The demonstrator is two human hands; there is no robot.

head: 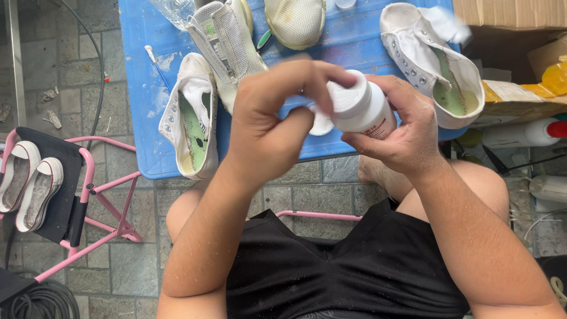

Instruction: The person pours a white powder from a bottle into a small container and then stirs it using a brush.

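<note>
Nearest, over the lap, the right hand (407, 133) wraps its fingers round the body of a small white plastic bottle (361, 109), held tilted above the near edge of the blue table (142, 35). The left hand (269, 121) pinches at the bottle's mouth, thumb and fingertips closed on what looks like a white cap or pad (322, 124) (it is partly hidden, so I cannot be sure which). The bottle is probably light, rigid and smooth, so a grip round its middle suits it best. Farther off on the table lie a white canvas shoe (192, 115), a mesh sneaker (227, 44) and another white shoe (431, 62).
</note>
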